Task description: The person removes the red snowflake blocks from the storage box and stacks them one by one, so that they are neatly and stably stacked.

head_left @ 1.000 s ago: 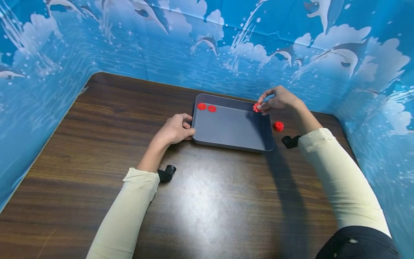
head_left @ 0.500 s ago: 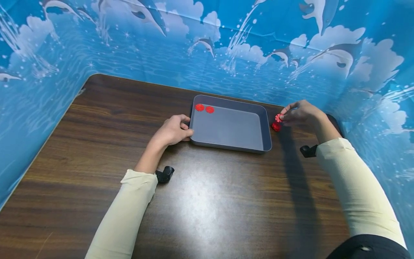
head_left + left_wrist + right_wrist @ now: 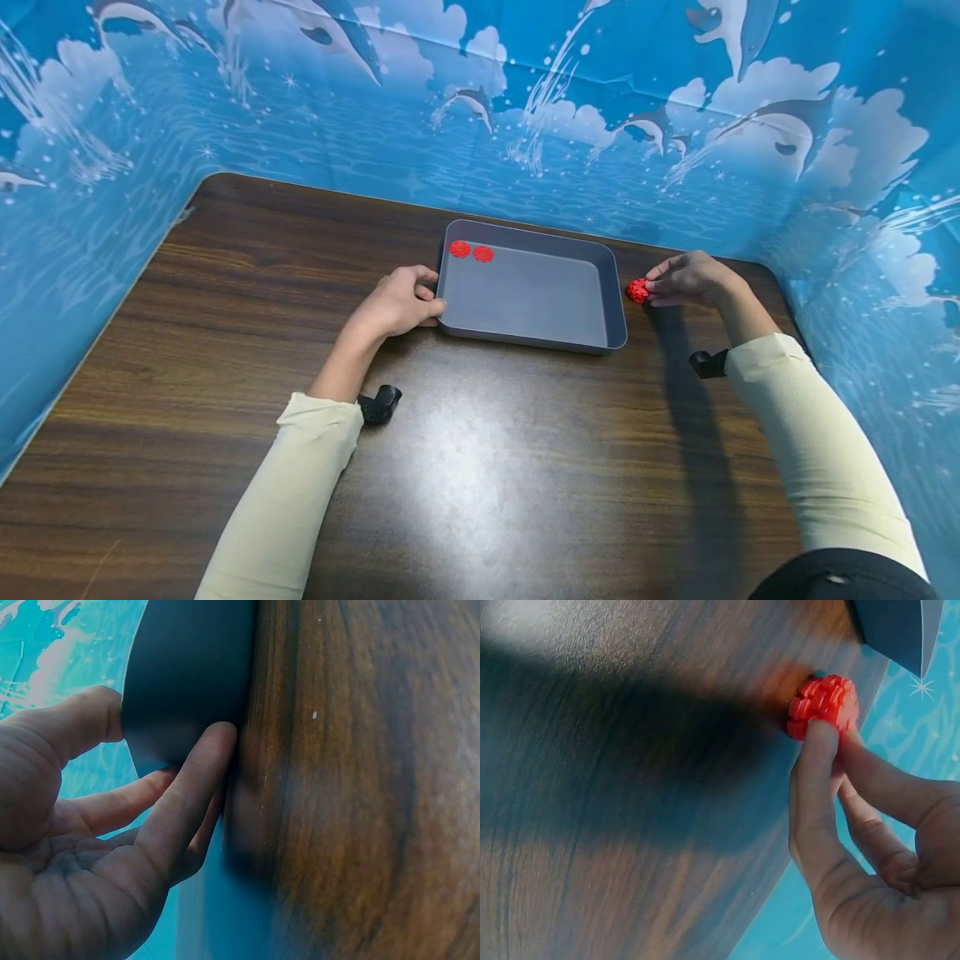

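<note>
My left hand (image 3: 402, 302) grips the left edge of a shallow grey tray (image 3: 528, 296); in the left wrist view its fingertips lie along the tray's outer wall (image 3: 191, 667), the thumb at the rim. Just off the tray's right side, my right hand (image 3: 692, 278) pinches red notched plastic discs (image 3: 637, 291) between thumb and fingers. In the right wrist view these discs (image 3: 821, 703) look stacked together, close on the table. Inside the tray, two flat red discs, one at the far left corner (image 3: 460, 249) and one beside it (image 3: 483, 254), lie side by side.
The dark wood-grain table (image 3: 300, 250) carries the tray near its back edge. A blue curtain (image 3: 405, 125) printed with dolphins rises right behind and along both sides. Black wrist cameras (image 3: 380, 404) are strapped at both wrists.
My right hand has left the tray's far right corner with a red disc and come down onto the red disc on the table. My left hand has stayed at the tray's edge.
</note>
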A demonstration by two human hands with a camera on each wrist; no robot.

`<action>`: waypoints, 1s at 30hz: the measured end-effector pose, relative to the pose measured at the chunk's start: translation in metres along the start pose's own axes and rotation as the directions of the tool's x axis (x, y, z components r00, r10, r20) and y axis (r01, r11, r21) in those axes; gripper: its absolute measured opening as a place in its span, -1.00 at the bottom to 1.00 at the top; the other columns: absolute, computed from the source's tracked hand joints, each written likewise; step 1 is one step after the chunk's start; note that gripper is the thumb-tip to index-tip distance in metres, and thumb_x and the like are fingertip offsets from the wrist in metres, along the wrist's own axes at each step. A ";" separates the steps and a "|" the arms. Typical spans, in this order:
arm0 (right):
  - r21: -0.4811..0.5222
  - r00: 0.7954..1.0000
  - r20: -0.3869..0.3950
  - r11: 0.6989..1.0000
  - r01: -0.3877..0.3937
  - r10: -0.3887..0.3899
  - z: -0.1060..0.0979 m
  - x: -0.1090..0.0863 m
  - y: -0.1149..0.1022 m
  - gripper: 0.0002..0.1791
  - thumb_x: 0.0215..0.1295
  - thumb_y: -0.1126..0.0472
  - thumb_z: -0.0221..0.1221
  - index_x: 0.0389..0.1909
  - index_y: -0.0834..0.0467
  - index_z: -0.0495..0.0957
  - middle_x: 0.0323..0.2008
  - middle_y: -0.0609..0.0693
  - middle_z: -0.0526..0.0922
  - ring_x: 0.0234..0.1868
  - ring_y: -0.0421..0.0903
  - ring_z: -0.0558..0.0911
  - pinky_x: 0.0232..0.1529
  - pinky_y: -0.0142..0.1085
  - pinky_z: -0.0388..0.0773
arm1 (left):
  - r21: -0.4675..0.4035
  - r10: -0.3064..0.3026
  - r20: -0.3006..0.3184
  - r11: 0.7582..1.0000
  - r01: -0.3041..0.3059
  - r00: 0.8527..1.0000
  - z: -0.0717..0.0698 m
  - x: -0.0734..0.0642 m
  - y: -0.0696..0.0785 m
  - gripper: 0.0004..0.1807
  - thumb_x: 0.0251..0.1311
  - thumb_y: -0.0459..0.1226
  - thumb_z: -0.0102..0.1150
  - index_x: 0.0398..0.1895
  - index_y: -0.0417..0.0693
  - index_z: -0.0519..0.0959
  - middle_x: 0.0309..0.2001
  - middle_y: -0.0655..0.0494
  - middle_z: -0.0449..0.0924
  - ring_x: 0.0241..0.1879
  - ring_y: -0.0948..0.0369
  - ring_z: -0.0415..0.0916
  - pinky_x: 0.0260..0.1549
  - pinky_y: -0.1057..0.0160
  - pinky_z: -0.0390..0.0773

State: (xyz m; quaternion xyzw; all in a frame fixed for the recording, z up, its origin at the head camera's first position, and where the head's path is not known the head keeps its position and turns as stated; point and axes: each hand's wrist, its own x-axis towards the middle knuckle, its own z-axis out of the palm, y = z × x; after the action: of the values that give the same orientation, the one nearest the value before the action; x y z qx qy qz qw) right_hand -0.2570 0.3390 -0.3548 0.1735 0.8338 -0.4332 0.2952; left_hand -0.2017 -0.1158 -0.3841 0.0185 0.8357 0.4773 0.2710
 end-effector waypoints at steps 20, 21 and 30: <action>-0.079 0.996 -0.080 0.996 0.038 -0.045 0.010 -0.010 -0.038 -0.64 0.61 0.28 0.22 0.30 0.32 0.53 -0.16 -0.05 0.77 -0.19 -0.21 0.82 0.05 -0.18 0.83 | -0.003 0.004 -0.005 1.000 -0.004 1.000 0.000 -0.002 0.000 -0.33 0.55 -0.33 0.14 0.66 -0.21 0.23 0.19 -0.25 0.58 0.12 -0.11 0.78 0.26 -0.04 0.72; -0.092 0.996 -0.077 0.995 0.044 -0.051 0.012 -0.011 -0.043 -0.63 0.61 0.27 0.21 0.32 0.32 0.53 -0.18 -0.06 0.79 -0.19 -0.20 0.83 0.01 -0.19 0.84 | -0.004 0.005 -0.005 1.000 -0.005 1.000 0.000 -0.002 0.000 -0.33 0.55 -0.34 0.14 0.65 -0.21 0.23 0.18 -0.25 0.58 0.12 -0.11 0.78 0.26 -0.04 0.72; -0.144 0.988 0.013 0.978 0.151 -0.151 0.043 -0.012 -0.093 -0.61 0.62 0.28 0.19 0.33 0.38 0.55 -0.24 -0.02 0.86 -0.19 -0.15 0.87 0.00 -0.24 0.84 | 0.000 0.008 -0.016 1.000 -0.008 1.000 0.000 -0.003 0.000 -0.33 0.55 -0.33 0.16 0.65 -0.20 0.24 0.15 -0.25 0.61 0.11 -0.12 0.78 0.27 -0.05 0.71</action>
State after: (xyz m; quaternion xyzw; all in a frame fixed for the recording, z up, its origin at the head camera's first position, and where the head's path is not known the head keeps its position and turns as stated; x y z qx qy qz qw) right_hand -0.2838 0.2509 -0.3091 0.0872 0.8736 -0.3928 0.2739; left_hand -0.1988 -0.1163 -0.3826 0.0180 0.8377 0.4786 0.2625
